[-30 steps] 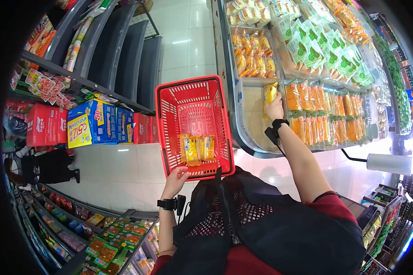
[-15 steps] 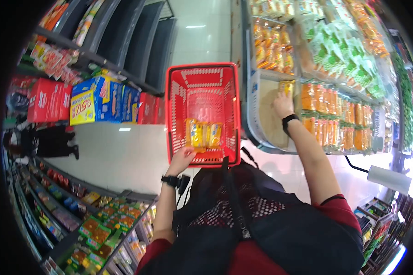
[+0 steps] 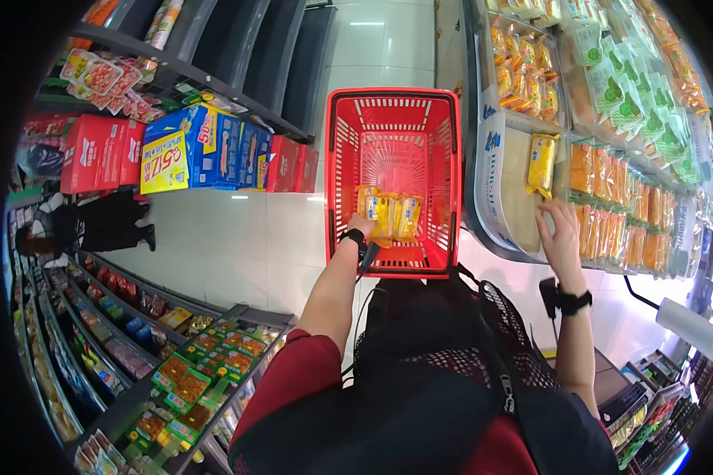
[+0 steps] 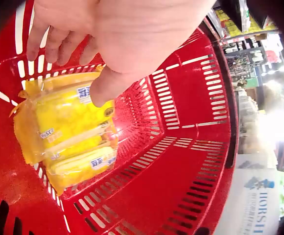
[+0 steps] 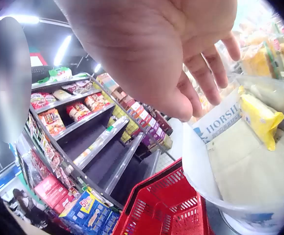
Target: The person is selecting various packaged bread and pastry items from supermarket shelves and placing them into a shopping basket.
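Note:
My left hand (image 3: pixel 362 224) reaches into the red shopping basket (image 3: pixel 456 158), right at several yellow-wrapped snack packs (image 3: pixel 405 216) bunched at its near end. In the left wrist view, the thumb of the left hand (image 4: pixel 132 39) overlaps the top pack (image 4: pixel 66 115), with the other fingers loosely extended beyond. Over the near end of a display bin (image 3: pixel 519 214) hovers my right hand (image 3: pixel 561 237), fingers spread and holding nothing. A single yellow snack pack (image 3: pixel 542 165) lies on the bin's pale bottom, apart from that hand; the right wrist view shows this pack (image 5: pixel 262 120) too.
Bins of orange packaged snacks (image 3: pixel 610 178) and green-printed bags (image 3: pixel 622 87) adjoin on the right. Dark shelving (image 3: pixel 245 55) and blue-and-yellow boxes (image 3: pixel 206 146) stand left. A person (image 3: pixel 87 226) is farther left; a plastic bag roll (image 3: pixel 689 326) sticks out at right.
My right hand has let go of the yellow pack in the bin and drawn back towards me. My left hand has moved from the basket's near rim in to the packs.

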The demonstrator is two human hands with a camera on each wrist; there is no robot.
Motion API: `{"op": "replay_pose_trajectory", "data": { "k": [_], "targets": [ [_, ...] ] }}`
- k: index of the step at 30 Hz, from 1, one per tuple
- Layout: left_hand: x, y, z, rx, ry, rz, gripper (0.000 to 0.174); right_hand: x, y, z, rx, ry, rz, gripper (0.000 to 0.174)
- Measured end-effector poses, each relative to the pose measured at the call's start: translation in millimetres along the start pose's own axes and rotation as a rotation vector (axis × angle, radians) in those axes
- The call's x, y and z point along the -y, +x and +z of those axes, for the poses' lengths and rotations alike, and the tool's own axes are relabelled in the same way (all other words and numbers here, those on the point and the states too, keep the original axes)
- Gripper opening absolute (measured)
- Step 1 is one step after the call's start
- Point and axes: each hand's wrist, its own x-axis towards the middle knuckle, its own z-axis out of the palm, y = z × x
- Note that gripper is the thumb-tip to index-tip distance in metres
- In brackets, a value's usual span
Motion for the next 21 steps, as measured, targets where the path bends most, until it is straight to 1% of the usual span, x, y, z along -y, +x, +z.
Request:
{"op": "replay_pose_trajectory", "data": {
  "k": [1,2,3,5,6,7,9,13,14,15,17,18,20,21],
  "targets": [
    [-22.4,-17.2,-2.1,-0.042,0.036,-0.072,0.056,3.0,-10.9,-3.3,0.019,0.017,0.056,0.018],
    [-25.3,-17.1,4.1,-0.085,0.071,-0.143,0.056,5.3,-21.4,-5.9,0.037,0.033,0.112,0.018],
    [-27.8,-16.1,7.3,-0.077,0.074,-0.136,0.056,5.1,-32.4,-6.0,0.035,0.026,0.120,0.018],
    [-5.6,14.4,31.3,-0.150,0.089,-0.119,0.060,1.0,-52.8,-3.7,0.049,0.055,0.186,0.018],
    [-9.1,13.3,35.5,-0.187,0.118,-0.108,0.063,0.4,-60.5,-5.6,0.045,0.048,0.194,0.018],
    [-13.7,10.6,35.9,-0.180,0.120,-0.100,0.063,-0.1,-67.4,-7.8,0.068,0.054,0.228,0.018],
    [-23.1,6.7,32.8,-0.186,0.277,-0.160,0.065,2.2,-75.4,-10.0,0.084,0.058,0.268,0.018],
    [-35.1,10.8,29.6,-0.128,0.394,-0.218,0.065,6.8,-77.2,-13.3,0.091,0.080,0.290,0.018],
    [-44.4,7.5,14.7,0.105,0.310,-0.280,0.070,8.0,-75.5,-12.8,0.098,0.089,0.292,0.018],
    [-54.4,-1.4,7.6,0.104,0.309,-0.282,0.070,9.9,-74.3,-12.3,0.099,0.091,0.291,0.018],
    [-54.9,-5.2,6.7,0.049,0.246,-0.227,0.063,14.7,-72.5,-11.4,0.126,0.102,0.281,0.017],
    [-54.9,-9.3,7.9,0.048,0.245,-0.228,0.063,16.3,-72.3,-11.0,0.126,0.103,0.280,0.017],
    [-59.6,-24.1,7.4,-0.082,0.167,-0.148,0.052,18.7,-72.0,-10.1,0.121,0.116,0.244,0.016],
    [-61.6,-30.7,2.8,-0.084,0.167,-0.149,0.052,19.0,-70.5,-8.9,0.121,0.117,0.243,0.016]
  ]
}}
